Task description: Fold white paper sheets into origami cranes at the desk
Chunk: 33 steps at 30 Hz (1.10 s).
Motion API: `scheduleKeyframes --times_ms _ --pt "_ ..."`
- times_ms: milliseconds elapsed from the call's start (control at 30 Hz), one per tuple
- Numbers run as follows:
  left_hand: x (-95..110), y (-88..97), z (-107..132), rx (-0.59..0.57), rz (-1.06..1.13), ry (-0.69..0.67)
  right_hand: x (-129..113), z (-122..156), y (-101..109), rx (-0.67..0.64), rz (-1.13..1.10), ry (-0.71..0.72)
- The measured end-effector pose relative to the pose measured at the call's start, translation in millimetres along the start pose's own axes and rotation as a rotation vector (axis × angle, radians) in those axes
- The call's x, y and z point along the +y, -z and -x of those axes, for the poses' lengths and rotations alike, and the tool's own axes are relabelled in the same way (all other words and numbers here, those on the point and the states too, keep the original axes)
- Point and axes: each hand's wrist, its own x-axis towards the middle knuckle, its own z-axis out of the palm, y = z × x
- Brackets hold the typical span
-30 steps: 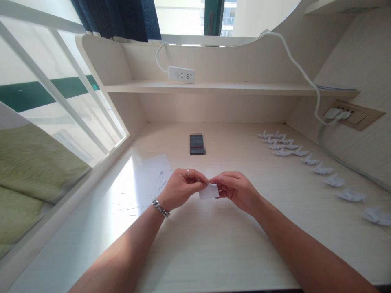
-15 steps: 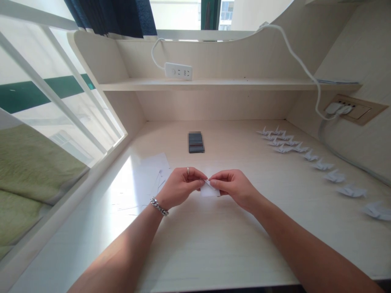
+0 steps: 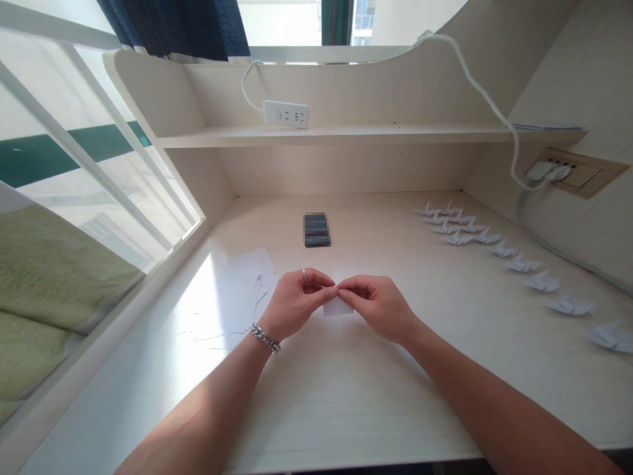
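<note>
A small white sheet of paper is pinched between my two hands above the middle of the desk. My left hand, with a ring and a chain bracelet, closes thumb and forefinger on its upper left part. From the other side my right hand pinches it, and the fingertips of both hands meet at the paper's upper edge. The fingers cover that edge, so its folds cannot be made out. Loose white paper with thin strips lies left of my left hand.
Folded paper cranes stand in a line along the desk's right side. A dark pixelated object lies toward the back. On the shelf sits a white power strip. A white cable hangs to the wall socket.
The fingertips of both hands have closed together over the paper's upper part, hiding the fold edge that showed before. The view has shifted slightly.
</note>
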Motion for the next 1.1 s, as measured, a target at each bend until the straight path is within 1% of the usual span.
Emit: scheduleKeyframes --times_ms 100,300,400,500,633,700,800,833,933,1100 --pt "-1 -2.0 0 0.024 -0.028 -0.006 1 0 -1 0.001 0.039 0.013" --pt "-2 -2.9 -1 0.033 -0.017 -0.010 2 -2 -1 -0.028 -0.036 -0.041" --pt "-1 -2.5 -1 0.033 0.042 0.005 2 -2 -2 -0.011 -0.058 -0.078" --pt "1 -0.2 -2 0.023 0.127 0.020 3 -3 -2 -0.008 -0.131 -0.119" --pt "4 4.2 -2 0.113 0.198 0.041 2 -4 -1 0.033 -0.184 -0.157" --pt "4 4.2 -2 0.106 0.175 0.048 2 -4 -1 0.048 -0.190 -0.167" --pt "2 0.5 -2 0.032 0.054 0.014 3 -4 -1 0.044 -0.179 -0.164" --pt "1 -1.2 -2 0.024 0.022 0.002 3 -4 -1 0.041 -0.173 -0.160" --pt "-1 -5.1 -2 0.046 -0.002 -0.010 4 -5 -2 0.027 -0.175 -0.168" --pt "0 -6.4 -1 0.052 0.001 -0.001 3 -5 -2 -0.011 -0.248 -0.234"
